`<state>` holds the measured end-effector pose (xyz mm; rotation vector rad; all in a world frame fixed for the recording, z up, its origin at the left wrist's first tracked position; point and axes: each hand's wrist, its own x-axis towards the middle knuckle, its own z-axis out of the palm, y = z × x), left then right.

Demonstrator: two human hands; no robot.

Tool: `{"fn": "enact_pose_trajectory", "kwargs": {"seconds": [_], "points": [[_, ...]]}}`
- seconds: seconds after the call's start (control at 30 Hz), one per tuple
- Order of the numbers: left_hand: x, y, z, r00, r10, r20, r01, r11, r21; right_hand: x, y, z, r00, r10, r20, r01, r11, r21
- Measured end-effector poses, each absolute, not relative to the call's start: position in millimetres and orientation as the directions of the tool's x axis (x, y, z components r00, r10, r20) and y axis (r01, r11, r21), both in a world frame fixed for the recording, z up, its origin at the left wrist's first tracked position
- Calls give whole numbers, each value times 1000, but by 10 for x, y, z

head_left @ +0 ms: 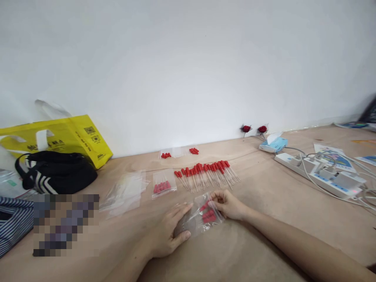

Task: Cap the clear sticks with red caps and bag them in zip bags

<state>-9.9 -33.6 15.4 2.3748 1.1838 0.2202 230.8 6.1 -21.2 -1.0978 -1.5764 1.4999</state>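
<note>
A clear plastic bag [194, 221] with several red-capped pieces inside lies on the table between my hands. My left hand [170, 231] rests at the bag's left end, thumb and fingers spread apart. At the bag's right end my right hand [226, 203] is pinched on its edge, close to the red caps. Just beyond, a row of red-capped clear droppers [205, 174] lies spread out. A filled bag of red-capped pieces [164, 184] is left of that row, and a stack of flat clear bags [126, 192] lies farther left.
Two small groups of red caps [166, 155] lie on clear plastic near the wall. At left are a yellow bag [85, 137] and a black pouch [64, 172]. A power strip [323, 176], cables and a tissue pack [273, 144] occupy the right side.
</note>
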Motion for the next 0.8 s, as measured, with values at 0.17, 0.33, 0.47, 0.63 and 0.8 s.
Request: {"fn": "enact_pose_trajectory", "kwargs": {"seconds": [0.17, 0.33, 0.47, 0.63, 0.8], "points": [[-102, -334, 156, 629, 775, -55, 696, -530, 485, 2415, 204, -210, -397, 914, -89, 279, 28, -960], [-72, -334, 186, 651, 758, -33, 668, -552, 499, 2500, 617, -82, -82, 974, 213, 539, 223, -812], [-62, -338, 215, 656, 755, -20, 655, -555, 513, 2276, 1004, 16, 25, 956, 292, 611, 216, -761], [-82, -326, 213, 646, 760, -70, 675, -527, 517, 1909, 1330, -19, 138, 942, 306, 660, 143, -738], [-102, -314, 179, 671, 741, -22, 642, -565, 518, 1844, 1413, -74, 183, 937, 299, 629, 122, -768]]}}
